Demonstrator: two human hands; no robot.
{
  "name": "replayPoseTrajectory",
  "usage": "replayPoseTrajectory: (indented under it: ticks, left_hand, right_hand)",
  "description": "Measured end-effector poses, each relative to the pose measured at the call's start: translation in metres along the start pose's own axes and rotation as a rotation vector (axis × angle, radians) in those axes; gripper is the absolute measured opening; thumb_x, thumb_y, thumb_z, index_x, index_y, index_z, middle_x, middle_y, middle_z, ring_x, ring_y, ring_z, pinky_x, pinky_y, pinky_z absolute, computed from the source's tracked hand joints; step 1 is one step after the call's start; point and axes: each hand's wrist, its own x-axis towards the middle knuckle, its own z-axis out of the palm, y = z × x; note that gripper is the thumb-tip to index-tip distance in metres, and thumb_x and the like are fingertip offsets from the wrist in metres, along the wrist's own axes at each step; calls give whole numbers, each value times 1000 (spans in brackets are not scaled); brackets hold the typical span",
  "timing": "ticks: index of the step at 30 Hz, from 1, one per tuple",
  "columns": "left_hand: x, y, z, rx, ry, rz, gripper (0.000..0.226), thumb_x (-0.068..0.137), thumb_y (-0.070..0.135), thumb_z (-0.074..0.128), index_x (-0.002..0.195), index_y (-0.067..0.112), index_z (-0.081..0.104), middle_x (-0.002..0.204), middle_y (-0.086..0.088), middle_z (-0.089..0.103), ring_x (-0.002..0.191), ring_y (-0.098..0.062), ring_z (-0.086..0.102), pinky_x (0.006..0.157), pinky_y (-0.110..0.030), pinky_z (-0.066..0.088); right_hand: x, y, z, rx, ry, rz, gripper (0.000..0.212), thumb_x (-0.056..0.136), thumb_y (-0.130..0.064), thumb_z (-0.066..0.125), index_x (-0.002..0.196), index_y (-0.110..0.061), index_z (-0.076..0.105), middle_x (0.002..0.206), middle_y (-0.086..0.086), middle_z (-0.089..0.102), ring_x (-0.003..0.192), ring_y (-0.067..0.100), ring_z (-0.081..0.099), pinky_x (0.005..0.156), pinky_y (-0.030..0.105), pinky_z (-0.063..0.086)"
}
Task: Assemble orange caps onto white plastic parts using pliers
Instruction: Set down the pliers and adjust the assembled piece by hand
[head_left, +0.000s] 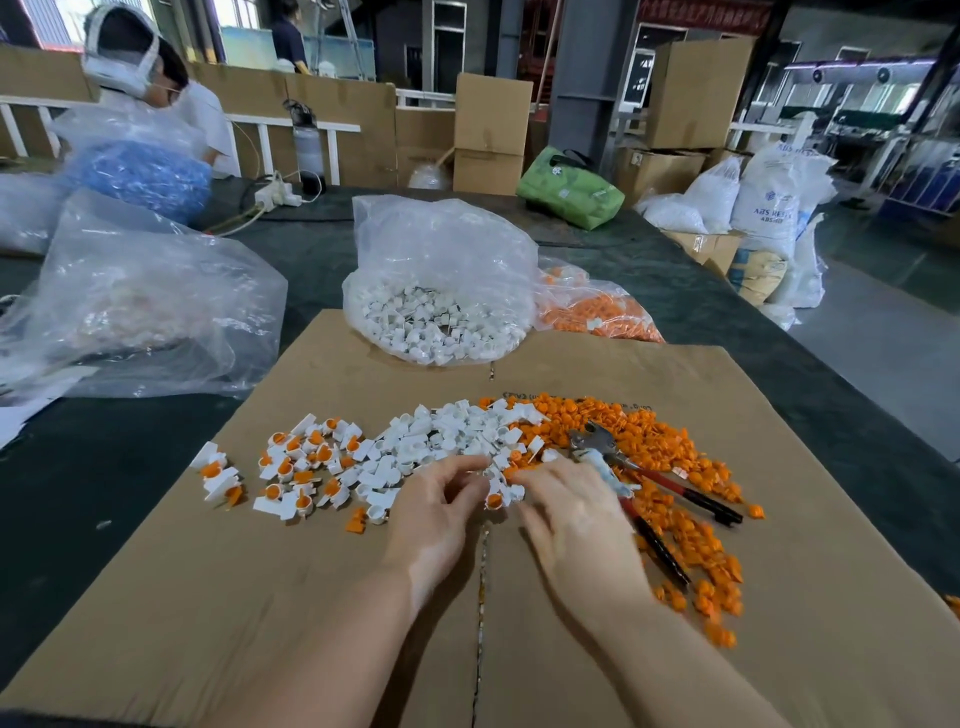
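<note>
A heap of loose white plastic parts (457, 431) lies on the cardboard sheet (311, 597), with a spread of orange caps (670, 452) to its right. Capped white parts (296, 467) lie scattered at the left. My left hand (441, 514) and my right hand (571, 514) meet at the near edge of the white heap, fingers curled around a white part with an orange cap (496, 496). Which fingers pinch it is blurred. The pliers (639, 478), red and black handled, lie unheld on the orange caps just right of my right hand.
A clear bag of white parts (441, 291) stands beyond the cardboard, with a bag of orange caps (592, 306) to its right. A large crumpled clear bag (140, 306) lies at the left. Another person (150, 78) sits at the far left. Boxes and sacks stand behind.
</note>
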Motion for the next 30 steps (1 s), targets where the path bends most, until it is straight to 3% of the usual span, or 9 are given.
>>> replayPoseTrajectory:
  ticks: [4,6,9,15,18,21,27,30]
  left_hand:
    - [-3,0,-5,-47,-40,11,20,90,12,60,103,25,70,99,14,68,95,4,61,78,-2,42]
    - [-5,-1,-7,-82,-89,0,28,85,6,66,103,28,69,95,11,67,88,0,61,76,-6,44]
    - [-7,-4,-5,86,-151,63,38,76,8,75,108,27,66,88,12,65,77,-5,59,70,-9,44]
    - [-7,-5,-2,123,-66,108,31,77,13,76,98,33,65,84,5,64,74,-5,55,65,-8,40]
    - [-8,-4,-3,134,-64,132,35,76,9,76,96,35,63,84,0,63,72,-3,54,65,-7,41]
    - [-8,-3,-4,169,-71,157,34,76,8,75,95,34,64,85,6,63,75,-1,54,66,-7,41]
    - [-8,-6,-3,196,-93,164,28,78,14,75,98,31,66,87,7,66,81,-7,59,68,-8,42]
    - [-8,-7,-2,230,-117,194,25,77,19,76,95,34,66,89,11,67,84,-6,60,72,-14,45]
  right_hand:
    - [-2,-13,14,127,3,-5,8,79,-4,71,85,-9,72,80,3,66,75,24,61,67,40,52]
    - [-2,-14,16,158,51,35,7,77,-2,73,79,-8,71,75,3,66,72,23,61,65,39,53]
    - [-2,-15,18,172,79,21,8,75,-1,75,78,-8,70,74,2,66,72,20,62,67,30,51]
    - [-8,-10,18,251,93,115,18,77,4,71,91,-8,71,85,-1,67,84,16,61,75,18,46]
    - [-8,-11,18,272,76,99,20,76,3,71,92,-9,71,87,-2,66,87,14,59,78,18,46]
    - [-8,-12,17,263,52,73,16,76,0,73,89,-10,72,86,-2,65,86,16,59,78,22,47]
    - [-7,-12,16,276,23,63,13,80,2,68,85,-9,71,86,0,62,84,18,57,76,29,49]
    - [-6,-12,17,283,9,68,16,81,7,64,82,-9,67,85,-1,60,84,18,54,73,32,49]
